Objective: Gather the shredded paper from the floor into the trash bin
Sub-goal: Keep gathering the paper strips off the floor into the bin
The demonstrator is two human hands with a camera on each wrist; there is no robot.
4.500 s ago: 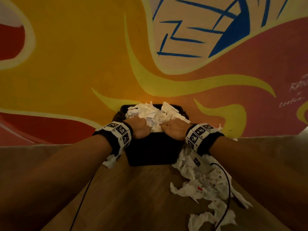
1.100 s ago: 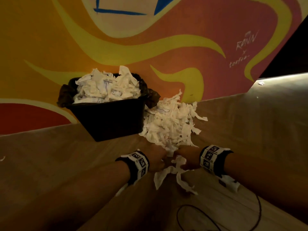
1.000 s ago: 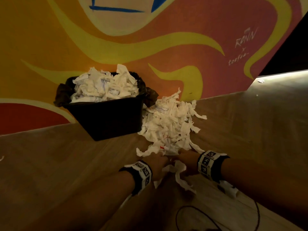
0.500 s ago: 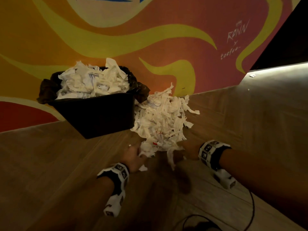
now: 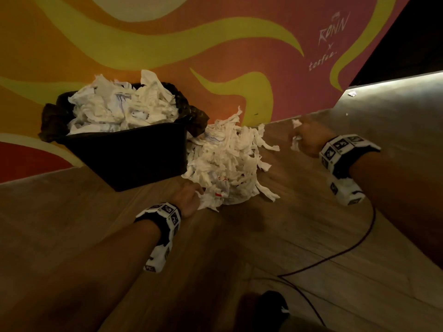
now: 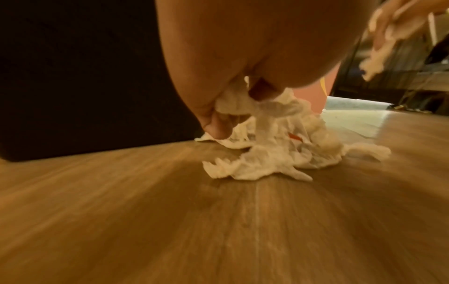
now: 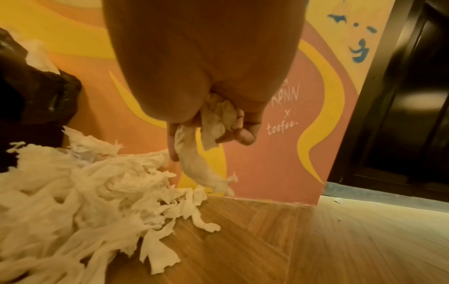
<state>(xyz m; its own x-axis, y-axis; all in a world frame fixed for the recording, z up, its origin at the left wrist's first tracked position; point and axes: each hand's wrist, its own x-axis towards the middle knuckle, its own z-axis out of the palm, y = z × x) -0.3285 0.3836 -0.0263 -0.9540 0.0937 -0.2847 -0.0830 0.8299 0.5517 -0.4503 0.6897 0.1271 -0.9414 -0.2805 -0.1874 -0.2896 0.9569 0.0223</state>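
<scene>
- My left hand (image 5: 185,197) grips, as far as the blur shows, the near edge of the shredded paper pile (image 5: 225,164) beside the full black trash bin (image 5: 134,161).
- My right hand (image 5: 309,140) hangs raised, clutching loose paper strips (image 7: 194,163).

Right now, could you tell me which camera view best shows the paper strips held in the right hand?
The right wrist view: the right hand grips the paper strips, one dangling, close and sharp. The head view shows them as small white scraps poking from the fist. The left wrist view catches only a blur in its top corner.
</scene>
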